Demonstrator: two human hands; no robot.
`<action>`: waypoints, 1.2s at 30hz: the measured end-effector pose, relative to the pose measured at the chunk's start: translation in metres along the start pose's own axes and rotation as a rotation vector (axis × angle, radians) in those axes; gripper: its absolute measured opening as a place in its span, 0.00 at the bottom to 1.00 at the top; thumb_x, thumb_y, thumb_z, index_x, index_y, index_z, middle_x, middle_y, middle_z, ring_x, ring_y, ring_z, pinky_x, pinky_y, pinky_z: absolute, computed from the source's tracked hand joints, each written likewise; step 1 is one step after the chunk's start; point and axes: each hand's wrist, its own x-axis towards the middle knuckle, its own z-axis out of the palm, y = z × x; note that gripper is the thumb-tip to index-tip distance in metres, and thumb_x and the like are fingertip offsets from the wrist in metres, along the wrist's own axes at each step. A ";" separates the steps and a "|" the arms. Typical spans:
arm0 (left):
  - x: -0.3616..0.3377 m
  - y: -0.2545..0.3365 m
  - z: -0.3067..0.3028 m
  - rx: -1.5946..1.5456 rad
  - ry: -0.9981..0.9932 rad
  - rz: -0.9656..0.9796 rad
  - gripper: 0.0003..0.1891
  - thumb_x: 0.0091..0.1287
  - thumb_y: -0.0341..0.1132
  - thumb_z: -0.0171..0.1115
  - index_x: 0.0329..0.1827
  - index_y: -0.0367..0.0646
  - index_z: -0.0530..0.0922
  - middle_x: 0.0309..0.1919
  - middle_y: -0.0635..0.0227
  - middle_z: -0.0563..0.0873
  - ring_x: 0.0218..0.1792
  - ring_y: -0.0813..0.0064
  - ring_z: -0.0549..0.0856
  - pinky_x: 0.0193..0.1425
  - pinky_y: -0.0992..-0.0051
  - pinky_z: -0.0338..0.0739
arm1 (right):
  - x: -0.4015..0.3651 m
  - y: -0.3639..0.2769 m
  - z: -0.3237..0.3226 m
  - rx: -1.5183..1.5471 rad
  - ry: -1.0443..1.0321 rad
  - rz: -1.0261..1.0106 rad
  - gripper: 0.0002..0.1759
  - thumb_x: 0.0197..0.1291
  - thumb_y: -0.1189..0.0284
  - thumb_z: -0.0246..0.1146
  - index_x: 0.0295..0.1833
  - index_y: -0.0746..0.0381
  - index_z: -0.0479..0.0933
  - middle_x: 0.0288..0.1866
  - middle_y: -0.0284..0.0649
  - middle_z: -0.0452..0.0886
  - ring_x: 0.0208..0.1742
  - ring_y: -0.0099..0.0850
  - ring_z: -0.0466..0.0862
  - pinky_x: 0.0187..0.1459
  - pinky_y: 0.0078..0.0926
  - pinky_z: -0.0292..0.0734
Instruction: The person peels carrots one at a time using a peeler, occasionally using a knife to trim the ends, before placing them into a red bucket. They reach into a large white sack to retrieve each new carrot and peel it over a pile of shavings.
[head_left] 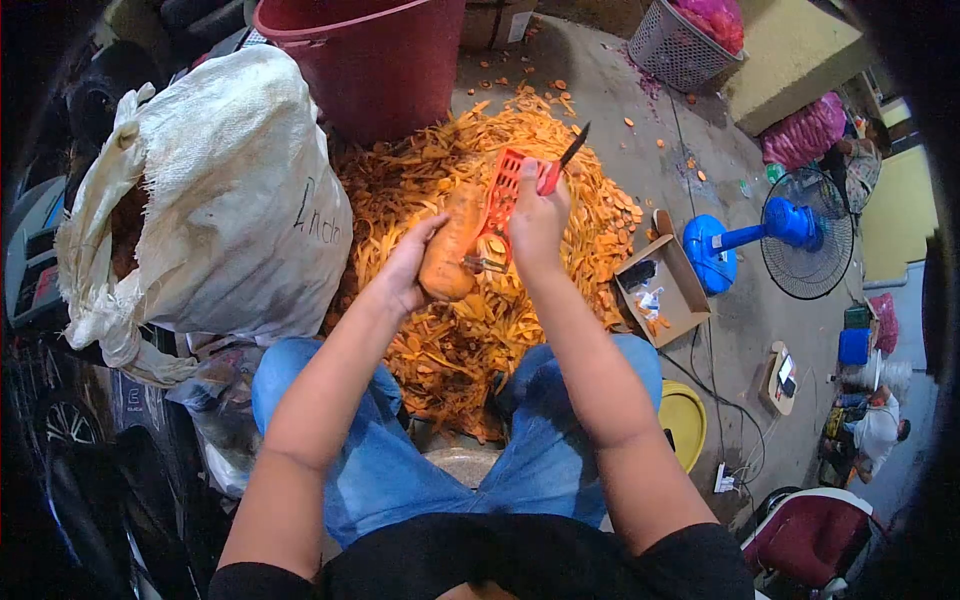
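Observation:
A thick orange carrot [456, 240] with dark marks lies in my left hand [404, 268], fingers wrapped round its side. My right hand [539, 222] grips a red peeler [503, 190] with a perforated handle, its metal end right at the carrot's lower side. From the same hand sticks a knife [574, 147], its dark blade pointing up and to the right. Below both hands spreads a big heap of carrot peelings [460, 340], reaching between my knees.
A white woven sack [230, 200] stands at left, beside a large red tub [375, 75]. On the right are a cardboard box [675, 290], a blue fan [770, 230], cables and a yellow lid [683, 425]. Two people sit farther off at right.

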 end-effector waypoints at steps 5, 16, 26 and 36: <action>-0.007 0.012 0.004 -0.105 -0.013 0.014 0.18 0.60 0.45 0.43 0.43 0.39 0.69 0.34 0.61 0.78 0.32 0.68 0.79 0.38 0.68 0.76 | 0.012 0.015 -0.010 -0.080 -0.023 -0.043 0.15 0.58 0.65 0.49 0.25 0.64 0.66 0.16 0.34 0.65 0.20 0.24 0.62 0.25 0.23 0.61; -0.002 0.007 0.003 0.036 0.067 0.112 0.20 0.61 0.45 0.43 0.47 0.39 0.68 0.36 0.60 0.78 0.34 0.70 0.80 0.40 0.69 0.75 | 0.015 0.013 -0.005 -0.050 0.103 -0.102 0.15 0.58 0.65 0.49 0.24 0.64 0.65 0.19 0.30 0.64 0.23 0.20 0.62 0.27 0.22 0.60; -0.003 0.008 0.001 0.063 0.081 0.133 0.17 0.61 0.44 0.43 0.45 0.41 0.69 0.34 0.65 0.79 0.30 0.76 0.80 0.35 0.75 0.76 | 0.020 0.013 -0.014 -0.181 0.058 -0.131 0.13 0.58 0.66 0.47 0.28 0.66 0.66 0.19 0.40 0.69 0.21 0.31 0.67 0.26 0.26 0.63; -0.003 0.005 0.004 0.068 -0.030 0.097 0.21 0.63 0.47 0.38 0.49 0.40 0.65 0.35 0.55 0.77 0.32 0.64 0.80 0.34 0.71 0.76 | 0.024 0.018 -0.013 -0.028 0.088 -0.037 0.15 0.58 0.65 0.47 0.27 0.66 0.66 0.19 0.35 0.68 0.22 0.24 0.66 0.26 0.24 0.62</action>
